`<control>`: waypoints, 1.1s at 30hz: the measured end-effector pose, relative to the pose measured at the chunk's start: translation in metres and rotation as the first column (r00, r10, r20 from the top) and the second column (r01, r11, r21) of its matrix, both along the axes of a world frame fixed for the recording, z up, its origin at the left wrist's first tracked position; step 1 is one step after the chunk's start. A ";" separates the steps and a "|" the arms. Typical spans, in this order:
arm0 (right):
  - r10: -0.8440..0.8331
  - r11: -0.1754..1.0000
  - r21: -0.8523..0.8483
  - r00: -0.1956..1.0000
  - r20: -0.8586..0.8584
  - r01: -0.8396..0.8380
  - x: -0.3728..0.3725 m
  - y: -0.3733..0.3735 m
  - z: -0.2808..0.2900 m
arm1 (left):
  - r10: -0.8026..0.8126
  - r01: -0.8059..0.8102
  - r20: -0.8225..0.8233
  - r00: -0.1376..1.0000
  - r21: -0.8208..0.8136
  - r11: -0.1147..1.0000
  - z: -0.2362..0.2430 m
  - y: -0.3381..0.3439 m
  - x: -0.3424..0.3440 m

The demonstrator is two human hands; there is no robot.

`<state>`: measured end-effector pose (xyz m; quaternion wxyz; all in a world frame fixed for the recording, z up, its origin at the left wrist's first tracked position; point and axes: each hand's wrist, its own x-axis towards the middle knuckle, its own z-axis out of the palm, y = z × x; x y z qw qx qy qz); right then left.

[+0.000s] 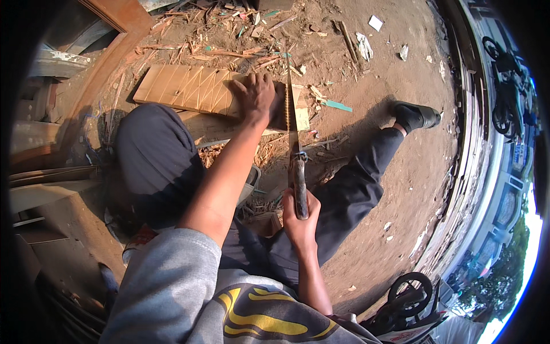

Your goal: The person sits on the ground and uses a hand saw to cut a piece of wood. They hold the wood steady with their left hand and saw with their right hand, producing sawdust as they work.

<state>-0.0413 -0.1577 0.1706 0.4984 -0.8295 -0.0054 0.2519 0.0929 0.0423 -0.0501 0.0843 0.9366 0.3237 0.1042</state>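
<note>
My left hand [255, 98] bears down on a light wooden board [172, 89] scored with criss-cross lines, fingers bent at its far edge and thumb apart. My right hand [300, 209] grips the worn handle of a handsaw [295, 117], whose long blade points away from me across the board's right end, beside my left hand. Another piece of wood [200, 126] lies beneath the board, partly hidden by it and my left arm. My bent left knee is beside the board; my right leg stretches out to the right.
Wood scraps and splinters [258, 51] litter the dirt ground [395, 229]. A wooden frame [112, 57] and panels stand at the left. Stacked planks [463, 114] run along the right, with a motorbike [504, 92] beyond them. A black wheel [409, 281] shows at lower right.
</note>
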 end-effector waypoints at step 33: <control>-0.201 0.978 0.017 0.964 -0.172 0.207 -0.020 -0.005 0.035 | -0.067 0.051 -0.115 0.991 -0.141 0.989 0.028 -0.010 0.002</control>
